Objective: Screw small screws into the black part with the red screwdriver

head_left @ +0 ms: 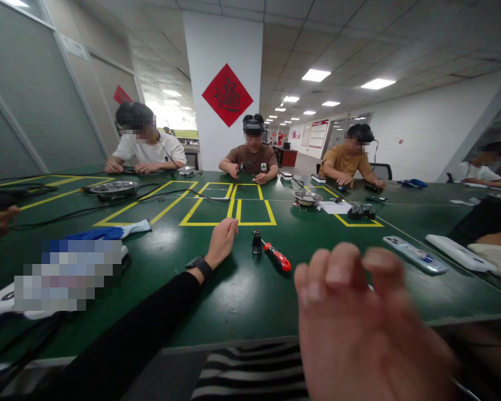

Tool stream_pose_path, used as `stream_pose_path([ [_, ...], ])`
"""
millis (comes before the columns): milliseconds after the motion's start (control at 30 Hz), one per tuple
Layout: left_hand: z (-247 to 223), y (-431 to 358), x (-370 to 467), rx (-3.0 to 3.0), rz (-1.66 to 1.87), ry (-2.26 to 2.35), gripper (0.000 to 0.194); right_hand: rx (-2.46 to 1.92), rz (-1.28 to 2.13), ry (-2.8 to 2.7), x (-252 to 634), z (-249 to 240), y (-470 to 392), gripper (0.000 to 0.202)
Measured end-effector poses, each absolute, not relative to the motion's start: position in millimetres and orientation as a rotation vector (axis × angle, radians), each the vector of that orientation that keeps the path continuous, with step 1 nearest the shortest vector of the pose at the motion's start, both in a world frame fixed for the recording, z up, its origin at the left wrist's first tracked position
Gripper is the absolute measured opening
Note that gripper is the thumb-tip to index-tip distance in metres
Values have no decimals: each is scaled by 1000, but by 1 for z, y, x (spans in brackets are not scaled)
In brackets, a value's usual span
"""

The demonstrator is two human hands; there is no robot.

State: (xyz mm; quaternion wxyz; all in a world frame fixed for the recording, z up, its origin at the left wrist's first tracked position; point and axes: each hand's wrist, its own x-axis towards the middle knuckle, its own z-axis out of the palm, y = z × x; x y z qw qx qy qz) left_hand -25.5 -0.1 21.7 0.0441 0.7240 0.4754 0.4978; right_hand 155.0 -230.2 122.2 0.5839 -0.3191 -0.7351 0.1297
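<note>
My left hand (pixel 222 243), with a dark watch (pixel 200 267) at its wrist, rests on the green table. Its fingers are together and curled, and their inner side is hidden from me. Just right of it a small black cylindrical part (pixel 256 243) with a metal tip stands upright. Beside that part lies a red-and-black screwdriver (pixel 278 258); neither hand touches it. Close to the camera, my right hand (pixel 359 312) is raised and blurred. Its fingers are bent, the thumb stands apart from them, and I see nothing held.
Yellow tape (pixel 227 224) marks the green table (pixel 179 317). A phone (pixel 415 254) and a white device (pixel 460 253) lie to the right, with black parts (pixel 362 211) beyond. Metal bowls (pixel 113 188) and cables (pixel 87 216) are farther off. Several people in headsets sit around.
</note>
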Motion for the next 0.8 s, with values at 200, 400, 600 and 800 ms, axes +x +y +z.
stream_pose_path([
  [200,29,-22,-7,2318,1559,1294,25,-628,134,-1779,152,96,-71,9],
  [400,24,-29,-2,2302,1458,1159,27,-646,13,-1977,160,46,-33,9],
  [600,21,-28,0,2304,1413,1161,35,-677,38,-1998,157,41,-41,9],
  [800,22,-29,1,2297,1382,1133,38,-684,109,-1982,161,41,-36,9],
])
